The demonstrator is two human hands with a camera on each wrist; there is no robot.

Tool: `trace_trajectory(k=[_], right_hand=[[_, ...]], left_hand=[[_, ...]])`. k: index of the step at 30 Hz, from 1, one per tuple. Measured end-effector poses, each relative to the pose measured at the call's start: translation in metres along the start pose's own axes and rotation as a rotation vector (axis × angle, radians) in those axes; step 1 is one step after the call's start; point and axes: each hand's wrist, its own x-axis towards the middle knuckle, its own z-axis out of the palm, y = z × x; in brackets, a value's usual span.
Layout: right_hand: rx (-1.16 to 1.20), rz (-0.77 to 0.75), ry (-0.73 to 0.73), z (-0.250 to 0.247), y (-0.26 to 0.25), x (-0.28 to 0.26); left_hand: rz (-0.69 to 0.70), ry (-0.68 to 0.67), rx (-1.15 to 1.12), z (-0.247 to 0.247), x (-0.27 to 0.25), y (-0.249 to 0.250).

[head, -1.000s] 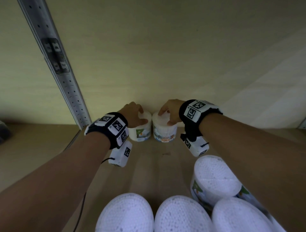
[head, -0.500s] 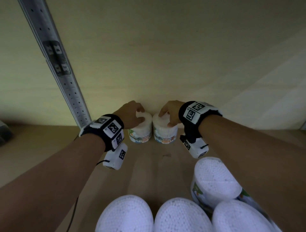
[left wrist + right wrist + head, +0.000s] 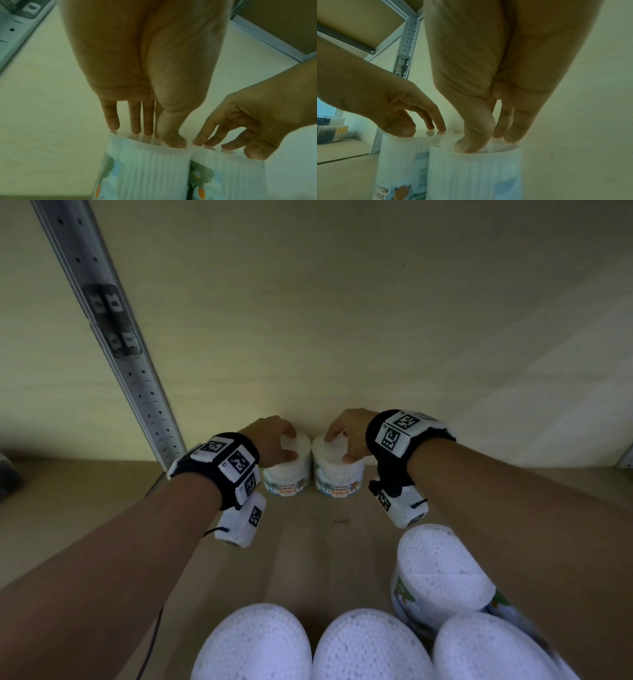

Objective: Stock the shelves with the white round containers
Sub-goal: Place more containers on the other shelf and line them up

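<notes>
Two white round containers of cotton buds stand side by side against the back wall of the shelf, the left container (image 3: 287, 474) touching the right container (image 3: 339, 477). My left hand (image 3: 274, 440) rests its fingertips and thumb on the lid of the left container (image 3: 145, 169). My right hand (image 3: 346, 436) does the same on the right container (image 3: 474, 169), thumb and fingertips on top of the lid. Neither hand wraps round a container's side. Both labels face the front.
Several more white containers (image 3: 253, 645) crowd the near edge, one (image 3: 442, 570) stacked higher at the right under my right forearm. A perforated metal upright (image 3: 113, 337) rises at the left. Bare wooden shelf board (image 3: 308, 542) lies between the two groups.
The left container has turned so its label faces front. My left thumb has come off its side onto the lid's edge, and the left wrist has drawn back a little. The right hand barely moved.
</notes>
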Motion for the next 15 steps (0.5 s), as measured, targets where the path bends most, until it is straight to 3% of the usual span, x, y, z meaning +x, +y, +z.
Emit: trace_trajectory(k=[15], right_hand=[[-0.066,0.008,-0.073,-0.0033,-0.0057,0.0025]], left_hand=[[0.065,-0.059,-0.021,-0.0076,-0.009,-0.0043]])
